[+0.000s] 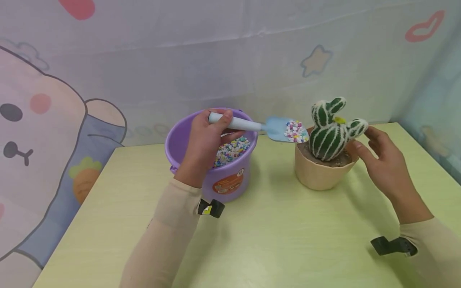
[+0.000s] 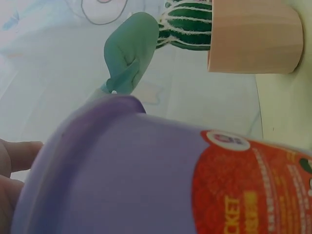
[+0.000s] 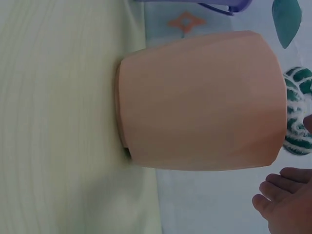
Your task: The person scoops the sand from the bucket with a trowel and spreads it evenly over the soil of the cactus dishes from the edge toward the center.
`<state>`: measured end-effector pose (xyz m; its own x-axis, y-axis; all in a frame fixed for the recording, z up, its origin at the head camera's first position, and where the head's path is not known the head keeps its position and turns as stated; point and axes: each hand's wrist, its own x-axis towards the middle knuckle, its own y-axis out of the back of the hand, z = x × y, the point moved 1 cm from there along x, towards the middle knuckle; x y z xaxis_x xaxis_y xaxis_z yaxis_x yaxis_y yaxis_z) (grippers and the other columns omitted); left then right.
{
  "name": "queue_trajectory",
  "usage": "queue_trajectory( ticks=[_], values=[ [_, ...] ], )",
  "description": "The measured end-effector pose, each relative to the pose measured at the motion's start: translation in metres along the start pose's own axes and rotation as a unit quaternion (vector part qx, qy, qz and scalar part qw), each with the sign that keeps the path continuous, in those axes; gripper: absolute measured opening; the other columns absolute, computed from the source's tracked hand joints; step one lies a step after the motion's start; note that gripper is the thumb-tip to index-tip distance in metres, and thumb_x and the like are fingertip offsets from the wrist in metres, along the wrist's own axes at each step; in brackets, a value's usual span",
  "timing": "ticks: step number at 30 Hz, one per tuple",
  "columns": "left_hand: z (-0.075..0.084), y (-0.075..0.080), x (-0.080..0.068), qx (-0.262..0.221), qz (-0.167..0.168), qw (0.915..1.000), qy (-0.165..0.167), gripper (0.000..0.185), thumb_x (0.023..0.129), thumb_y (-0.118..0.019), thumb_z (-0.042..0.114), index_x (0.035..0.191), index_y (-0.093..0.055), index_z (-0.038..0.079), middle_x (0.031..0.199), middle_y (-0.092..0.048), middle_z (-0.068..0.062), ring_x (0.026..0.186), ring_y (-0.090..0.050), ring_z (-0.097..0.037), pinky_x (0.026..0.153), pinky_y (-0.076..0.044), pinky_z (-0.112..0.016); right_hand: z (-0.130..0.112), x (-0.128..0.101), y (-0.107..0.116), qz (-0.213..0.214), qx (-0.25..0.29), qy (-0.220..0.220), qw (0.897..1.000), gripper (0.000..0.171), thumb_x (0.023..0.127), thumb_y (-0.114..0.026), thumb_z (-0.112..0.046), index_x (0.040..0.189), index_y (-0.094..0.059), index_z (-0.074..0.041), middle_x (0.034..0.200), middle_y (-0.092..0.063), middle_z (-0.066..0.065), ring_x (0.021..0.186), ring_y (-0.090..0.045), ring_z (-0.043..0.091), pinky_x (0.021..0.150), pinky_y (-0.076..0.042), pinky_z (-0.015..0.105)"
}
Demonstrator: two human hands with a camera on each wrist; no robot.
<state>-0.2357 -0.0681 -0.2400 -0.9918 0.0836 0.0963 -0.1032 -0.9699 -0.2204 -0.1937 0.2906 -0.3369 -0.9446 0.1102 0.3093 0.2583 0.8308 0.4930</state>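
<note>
My left hand (image 1: 207,138) grips the pale handle of a small blue scoop (image 1: 279,129) above a purple bucket (image 1: 230,182) of coloured pebbles (image 1: 232,150). The scoop's blade carries a heap of pebbles (image 1: 296,131) and hovers at the left rim of a beige pot (image 1: 318,174) holding a green striped cactus (image 1: 329,134). My right hand (image 1: 383,160) is open beside the pot's right side, fingers near a cactus arm. In the left wrist view the bucket (image 2: 146,180) fills the frame, with the scoop's underside (image 2: 129,53) and the pot (image 2: 253,36) beyond. The right wrist view shows the pot (image 3: 204,102) close up.
A pale green table (image 1: 270,240) carries everything, with bare surface in front of the bucket and pot. A cartoon-printed cloth backdrop (image 1: 54,120) hangs behind and to the left. The table's right edge runs near my right forearm.
</note>
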Motion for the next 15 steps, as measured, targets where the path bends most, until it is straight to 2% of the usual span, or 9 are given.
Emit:
queue_trajectory(
  ticks=[5,9,11,12,15],
  values=[
    [0.0,-0.007,0.002,0.002,0.002,1.0,0.006,0.028,0.1,-0.059,0.012,0.117,-0.05,-0.008,0.112,-0.063,-0.022,0.094,-0.07,-0.031,0.079,-0.06,-0.035,0.012,0.003,0.0,-0.067,0.032,0.007,0.997,0.067,0.106,-0.047,-0.027,0.157,-0.011,-0.004,0.16,-0.012,0.021,0.145,-0.011,0.042,0.121,-0.009,0.045],
    [-0.002,-0.01,0.002,0.009,0.012,0.9998,0.015,0.027,0.1,-0.059,0.013,0.117,-0.05,-0.007,0.112,-0.064,-0.021,0.093,-0.071,-0.031,0.078,-0.061,-0.034,0.023,0.006,-0.002,-0.124,0.07,0.002,0.99,0.073,0.105,-0.05,-0.021,0.157,-0.002,-0.004,0.161,-0.001,0.02,0.145,0.0,0.042,0.118,-0.003,0.055],
    [0.0,-0.009,0.002,0.01,0.016,0.9996,0.02,0.027,0.1,-0.059,0.013,0.117,-0.051,-0.006,0.111,-0.064,-0.021,0.092,-0.071,-0.03,0.078,-0.061,-0.033,0.025,0.007,-0.003,-0.143,0.087,-0.011,0.986,0.076,0.104,-0.052,-0.019,0.157,0.001,-0.007,0.162,0.002,0.016,0.146,0.002,0.039,0.117,-0.003,0.058],
    [0.0,-0.01,0.002,0.01,0.018,0.9995,0.023,0.027,0.1,-0.059,0.013,0.117,-0.051,-0.006,0.111,-0.065,-0.021,0.091,-0.071,-0.03,0.077,-0.061,-0.033,0.026,0.007,-0.004,-0.149,0.089,-0.016,0.985,0.077,0.104,-0.052,-0.019,0.157,0.002,-0.009,0.162,0.002,0.014,0.146,0.002,0.037,0.119,-0.005,0.054],
    [0.002,-0.01,0.001,0.013,0.025,0.9991,0.031,0.026,0.1,-0.059,0.013,0.117,-0.052,-0.006,0.11,-0.065,-0.021,0.09,-0.071,-0.03,0.077,-0.061,-0.032,0.025,0.006,-0.005,-0.16,0.1,-0.016,0.982,0.078,0.103,-0.054,-0.016,0.158,0.002,-0.014,0.163,0.001,0.011,0.147,-0.001,0.035,0.118,-0.02,0.026]
  ],
)
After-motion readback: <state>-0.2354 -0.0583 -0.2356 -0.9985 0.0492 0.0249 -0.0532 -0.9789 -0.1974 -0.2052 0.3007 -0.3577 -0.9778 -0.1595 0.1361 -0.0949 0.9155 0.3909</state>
